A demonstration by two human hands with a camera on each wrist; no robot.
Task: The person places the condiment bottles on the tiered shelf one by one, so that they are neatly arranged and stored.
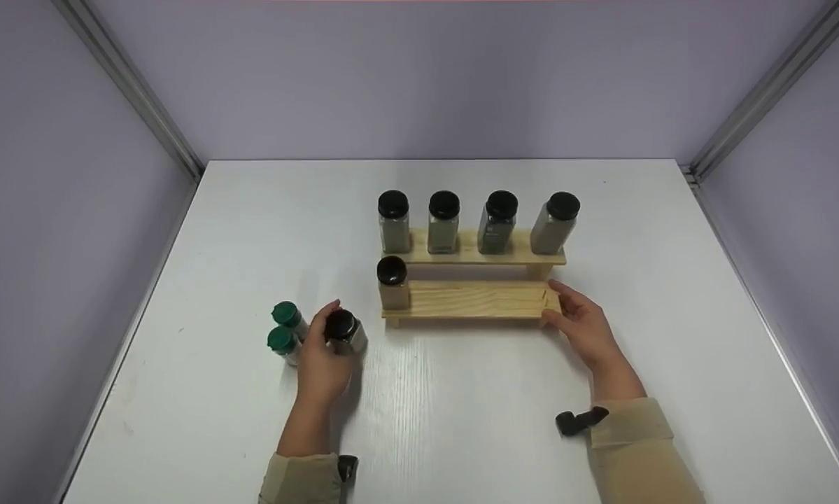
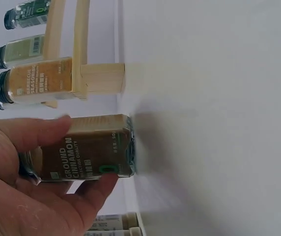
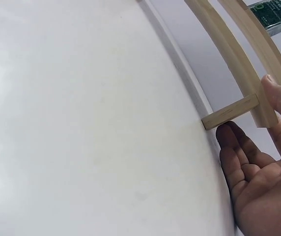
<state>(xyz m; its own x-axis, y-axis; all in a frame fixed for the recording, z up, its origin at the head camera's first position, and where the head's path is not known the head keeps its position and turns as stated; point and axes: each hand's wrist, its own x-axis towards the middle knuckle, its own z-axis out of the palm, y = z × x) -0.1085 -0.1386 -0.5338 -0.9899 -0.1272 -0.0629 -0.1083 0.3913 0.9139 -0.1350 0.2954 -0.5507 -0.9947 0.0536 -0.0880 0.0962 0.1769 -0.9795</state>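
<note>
My left hand (image 1: 325, 367) grips a black-capped spice jar (image 1: 353, 336) between thumb and fingers, left of the rack and close above or on the tabletop. In the left wrist view, the jar's label (image 2: 81, 157) reads ground cinnamon. A two-tier wooden spice rack (image 1: 478, 301) stands at the middle of the table. My right hand (image 1: 587, 329) holds the right end of its lower shelf, thumb at the front and fingers behind. On that shelf's left end stands a barbecue seasoning jar (image 1: 394, 290). Several black-capped jars line the upper shelf, including a dark green one (image 1: 497, 227).
Two green-capped bottles (image 1: 286, 315) stand just left of my left hand. Pale panels (image 1: 419, 84) enclose the white table (image 1: 461, 406) at the back and sides. Black wrist devices (image 1: 580, 421) sit at both cuffs.
</note>
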